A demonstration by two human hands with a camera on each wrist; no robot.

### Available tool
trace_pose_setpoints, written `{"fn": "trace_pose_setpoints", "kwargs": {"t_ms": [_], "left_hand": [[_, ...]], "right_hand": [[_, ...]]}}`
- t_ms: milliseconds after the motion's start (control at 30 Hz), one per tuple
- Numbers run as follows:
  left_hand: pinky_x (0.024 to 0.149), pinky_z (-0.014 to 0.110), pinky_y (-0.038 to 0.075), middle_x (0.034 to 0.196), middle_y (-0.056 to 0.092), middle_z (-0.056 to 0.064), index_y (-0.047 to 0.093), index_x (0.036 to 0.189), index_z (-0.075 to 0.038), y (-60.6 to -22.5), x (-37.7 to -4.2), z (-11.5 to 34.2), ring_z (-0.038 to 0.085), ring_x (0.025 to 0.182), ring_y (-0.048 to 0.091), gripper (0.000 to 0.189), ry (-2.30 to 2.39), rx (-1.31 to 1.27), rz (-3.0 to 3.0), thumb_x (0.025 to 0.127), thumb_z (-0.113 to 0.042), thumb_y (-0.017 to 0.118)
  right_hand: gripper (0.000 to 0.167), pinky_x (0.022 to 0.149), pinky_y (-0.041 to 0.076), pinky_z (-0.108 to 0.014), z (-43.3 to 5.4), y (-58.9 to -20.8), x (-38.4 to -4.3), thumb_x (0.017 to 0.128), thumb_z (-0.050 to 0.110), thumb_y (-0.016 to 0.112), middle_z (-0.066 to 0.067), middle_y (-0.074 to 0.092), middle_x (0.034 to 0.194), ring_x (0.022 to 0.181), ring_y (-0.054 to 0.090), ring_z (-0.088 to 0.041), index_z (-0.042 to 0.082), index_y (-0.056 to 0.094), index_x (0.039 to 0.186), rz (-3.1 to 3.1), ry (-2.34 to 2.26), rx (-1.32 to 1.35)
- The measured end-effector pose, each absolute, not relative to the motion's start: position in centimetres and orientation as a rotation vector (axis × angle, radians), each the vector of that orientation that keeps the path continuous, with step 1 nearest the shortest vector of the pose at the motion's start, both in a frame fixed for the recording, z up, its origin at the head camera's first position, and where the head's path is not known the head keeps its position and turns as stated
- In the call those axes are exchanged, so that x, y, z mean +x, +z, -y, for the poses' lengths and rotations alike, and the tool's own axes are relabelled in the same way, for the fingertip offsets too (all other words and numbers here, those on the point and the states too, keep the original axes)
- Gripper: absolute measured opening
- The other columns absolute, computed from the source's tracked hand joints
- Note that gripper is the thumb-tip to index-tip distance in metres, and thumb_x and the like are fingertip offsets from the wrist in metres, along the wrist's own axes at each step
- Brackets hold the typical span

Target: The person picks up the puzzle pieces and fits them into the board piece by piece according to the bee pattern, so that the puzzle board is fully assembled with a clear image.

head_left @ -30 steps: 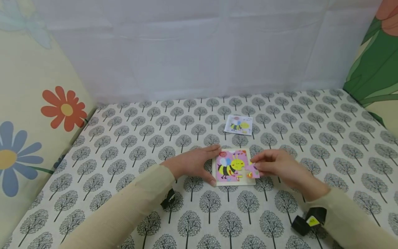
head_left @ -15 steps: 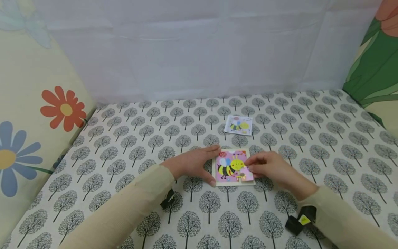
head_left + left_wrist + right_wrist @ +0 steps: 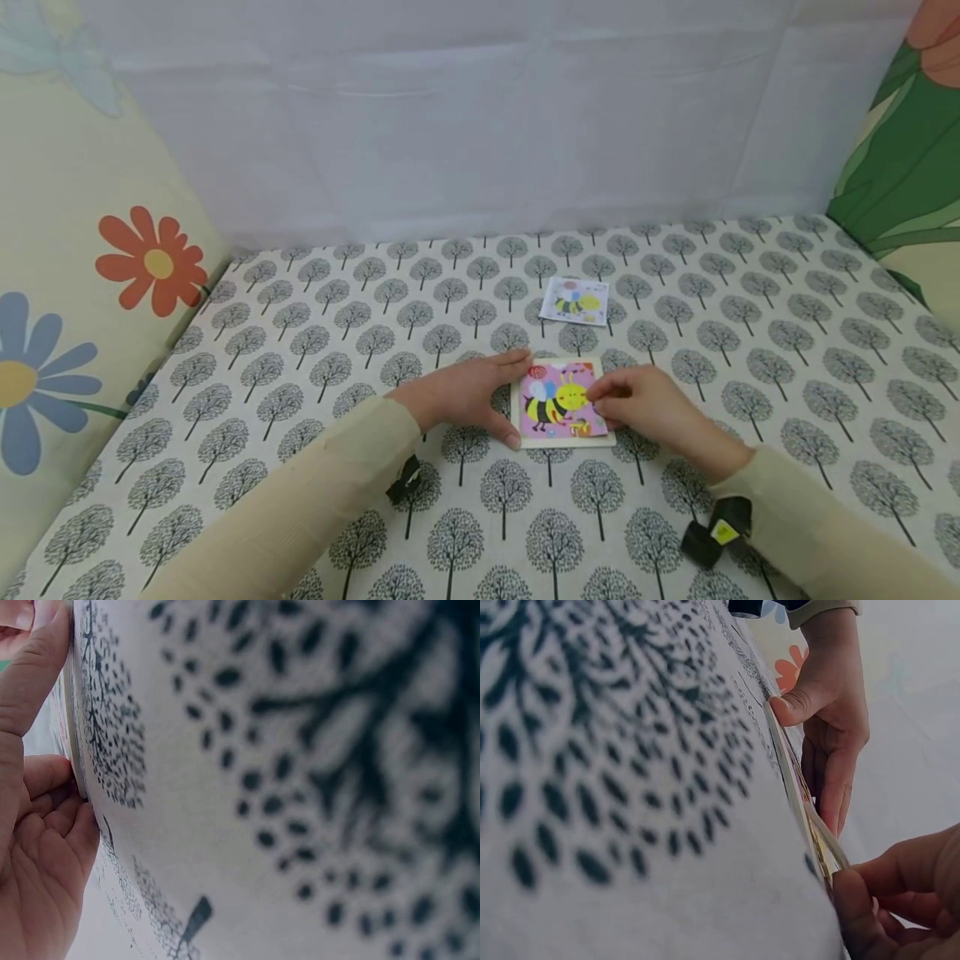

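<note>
In the head view a square jigsaw board [image 3: 566, 444] with a pale rim lies on the tablecloth. Its picture shows a yellow-and-black bee [image 3: 545, 408] on pink. My left hand [image 3: 467, 392] holds the board by its left side, thumb at the near corner and fingers at the far one. Between thumb and forefinger, my right hand [image 3: 652, 408] pinches a puzzle piece [image 3: 829, 836] at the lower right of the picture. From the right wrist view, that piece slants up from the board at the pinched side. My fingers hide part of the piece from above.
Behind the board lies a small card [image 3: 575, 302] with the same bee picture. A white tablecloth [image 3: 315, 467] with tree prints covers the table, and a white sheet [image 3: 480, 125] hangs at the back. Black wrist devices [image 3: 705, 537] sit under both sleeves.
My right hand has moved left with the puzzle piece, from beyond the board's right rim into the picture's lower right corner. The piece now lines up with the picture. My left hand stays put.
</note>
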State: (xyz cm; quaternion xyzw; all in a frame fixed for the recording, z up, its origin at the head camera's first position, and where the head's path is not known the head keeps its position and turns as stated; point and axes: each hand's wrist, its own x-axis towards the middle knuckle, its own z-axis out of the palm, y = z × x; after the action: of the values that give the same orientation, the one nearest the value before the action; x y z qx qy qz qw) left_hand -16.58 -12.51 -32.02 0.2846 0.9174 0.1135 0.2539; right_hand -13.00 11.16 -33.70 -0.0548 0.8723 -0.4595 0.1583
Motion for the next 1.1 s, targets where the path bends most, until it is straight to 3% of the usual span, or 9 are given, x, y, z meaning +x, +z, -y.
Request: {"fn": "trace_pose_setpoints", "kwargs": {"t_ms": [467, 667, 1100], "left_hand": [[0.115, 0.04, 0.015, 0.156, 0.004, -0.007, 0.014, 0.149, -0.019, -31.87, -16.58, 12.43, 0.023, 0.142, 0.014, 0.108, 0.304, 0.766, -2.489, 0.066, -0.051, 0.075], [0.115, 0.04, 0.016, 0.156, 0.004, -0.007, 0.014, 0.149, -0.019, -31.86, -16.67, 12.47, 0.023, 0.142, 0.015, 0.107, 0.313, 0.765, -2.485, 0.067, -0.05, 0.075], [0.115, 0.039, 0.017, 0.156, 0.005, -0.006, 0.015, 0.149, -0.019, -31.75, -16.47, 12.46, 0.024, 0.141, 0.016, 0.107, 0.309, 0.778, -2.492, 0.067, -0.051, 0.075]], "right_hand": [[0.011, 0.06, 0.052, -0.025, -10.6, -33.47, -13.12, 0.079, 0.006, 0.065, -0.003, 0.064, 0.076, 0.063, 0.058, -0.012, 0.004, 0.068, 0.089, -2.571, -1.197, -0.162], [0.009, 0.058, 0.049, -0.026, -10.41, -33.24, -12.94, 0.077, 0.009, 0.067, -0.001, 0.063, 0.071, 0.062, 0.055, -0.012, 0.006, 0.068, 0.085, -2.6, -1.149, -0.304], [0.011, 0.061, 0.052, -0.025, -10.76, -33.22, -13.14, 0.077, 0.007, 0.068, -0.003, 0.064, 0.075, 0.065, 0.057, -0.012, 0.005, 0.068, 0.088, -2.57, -1.184, -0.245]]}}
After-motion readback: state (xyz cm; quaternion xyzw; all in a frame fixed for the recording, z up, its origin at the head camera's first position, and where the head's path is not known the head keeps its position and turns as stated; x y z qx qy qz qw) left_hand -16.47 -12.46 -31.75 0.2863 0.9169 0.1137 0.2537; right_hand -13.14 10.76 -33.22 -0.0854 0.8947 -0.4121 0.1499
